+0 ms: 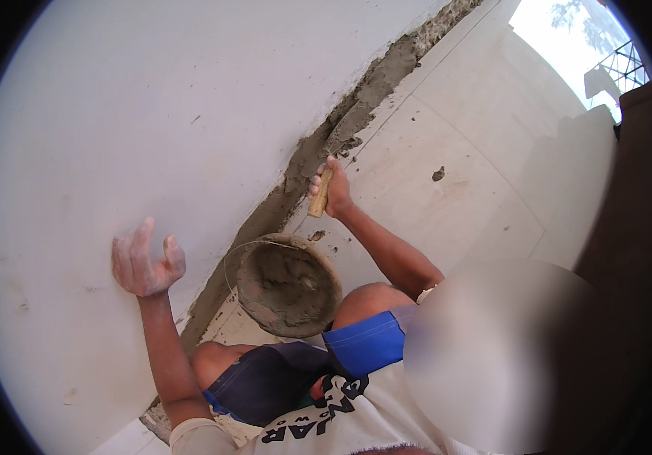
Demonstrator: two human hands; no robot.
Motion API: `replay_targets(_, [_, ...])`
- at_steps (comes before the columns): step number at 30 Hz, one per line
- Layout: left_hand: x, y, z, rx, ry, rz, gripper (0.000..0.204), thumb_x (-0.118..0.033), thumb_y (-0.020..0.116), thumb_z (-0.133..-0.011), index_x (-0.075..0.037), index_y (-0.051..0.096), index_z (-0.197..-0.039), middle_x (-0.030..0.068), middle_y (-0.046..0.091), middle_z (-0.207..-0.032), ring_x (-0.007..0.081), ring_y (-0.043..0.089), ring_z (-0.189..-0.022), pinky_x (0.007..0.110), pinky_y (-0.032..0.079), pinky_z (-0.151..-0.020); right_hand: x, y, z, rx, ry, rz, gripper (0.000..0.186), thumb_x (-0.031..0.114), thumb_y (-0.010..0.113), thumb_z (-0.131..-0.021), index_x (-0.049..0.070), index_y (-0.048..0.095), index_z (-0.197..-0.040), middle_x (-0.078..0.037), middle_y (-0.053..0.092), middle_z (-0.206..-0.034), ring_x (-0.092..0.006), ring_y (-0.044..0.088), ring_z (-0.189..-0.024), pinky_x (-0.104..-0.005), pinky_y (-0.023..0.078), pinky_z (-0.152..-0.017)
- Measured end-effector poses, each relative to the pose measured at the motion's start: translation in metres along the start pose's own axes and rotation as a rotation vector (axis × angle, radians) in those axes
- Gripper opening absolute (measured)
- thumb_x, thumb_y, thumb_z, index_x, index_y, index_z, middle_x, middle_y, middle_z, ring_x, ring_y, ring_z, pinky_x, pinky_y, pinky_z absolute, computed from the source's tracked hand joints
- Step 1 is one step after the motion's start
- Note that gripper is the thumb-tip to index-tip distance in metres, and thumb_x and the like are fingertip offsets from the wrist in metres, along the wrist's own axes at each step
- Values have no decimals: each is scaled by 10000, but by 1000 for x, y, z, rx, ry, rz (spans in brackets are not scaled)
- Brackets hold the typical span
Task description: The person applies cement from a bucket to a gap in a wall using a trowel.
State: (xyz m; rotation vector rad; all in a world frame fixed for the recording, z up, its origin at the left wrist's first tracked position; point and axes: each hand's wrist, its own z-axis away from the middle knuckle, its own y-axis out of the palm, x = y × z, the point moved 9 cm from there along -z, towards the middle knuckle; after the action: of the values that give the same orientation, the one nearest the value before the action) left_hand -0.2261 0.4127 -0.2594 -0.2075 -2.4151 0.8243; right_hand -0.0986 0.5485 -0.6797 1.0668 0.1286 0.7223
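My right hand [337, 189] grips a tool's pale wooden handle [318, 199], its far end at the grey mortar band [377, 72] that runs diagonally along the foot of a white wall [91, 106]; the blade is hard to make out against the mortar. My left hand [148, 262], dusty, is open with bent, separated fingers, at the wall surface left of the band. Between my hands, just beyond my knees, sits a round bucket [329, 279] with a wire handle and wet grey mortar [280, 292] inside.
Pale tiled floor [485, 189] with scattered mortar lumps [438, 173] extends to the right of the band. A dark brown surface [614, 205] stands at the far right, near a bright opening with a metal lattice [618, 68]. My bent legs [367, 318] take up the lower middle; the lower right is blurred.
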Motion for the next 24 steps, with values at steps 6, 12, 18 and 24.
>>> replay_targets(6, [5,-2,2,-17,-7,78,285,-177,667,-828,25,664,-1029,98,630,-851,237,548,-637,343,454,-536,-24,6,49,108,71,66,323,422,494,-948,111,477,-864,-44,490,-622,-200,496,-479,-386,462,-476])
replay_targets(12, [2,-1,-4,-40,-9,108,284,-182,676,-825,28,664,-1016,93,623,-834,231,535,-622,336,441,-518,-26,-16,30,-7,78,-74,292,401,523,-919,125,459,-849,-30,468,-631,-184,496,-511,-378,465,-501])
replay_targets(18, [-2,-3,-8,-63,-13,113,256,-170,680,-814,21,675,-985,92,616,-821,238,539,-612,332,448,-513,-41,55,32,-67,105,-143,241,341,531,-892,130,427,-837,-30,449,-638,-188,478,-535,-386,459,-537])
replay_targets(24, [5,-6,0,-43,-20,136,266,-131,695,-771,14,673,-992,96,617,-816,244,552,-626,337,467,-525,-53,83,105,102,168,25,213,295,504,-920,107,448,-838,-44,462,-630,-194,488,-522,-381,463,-531])
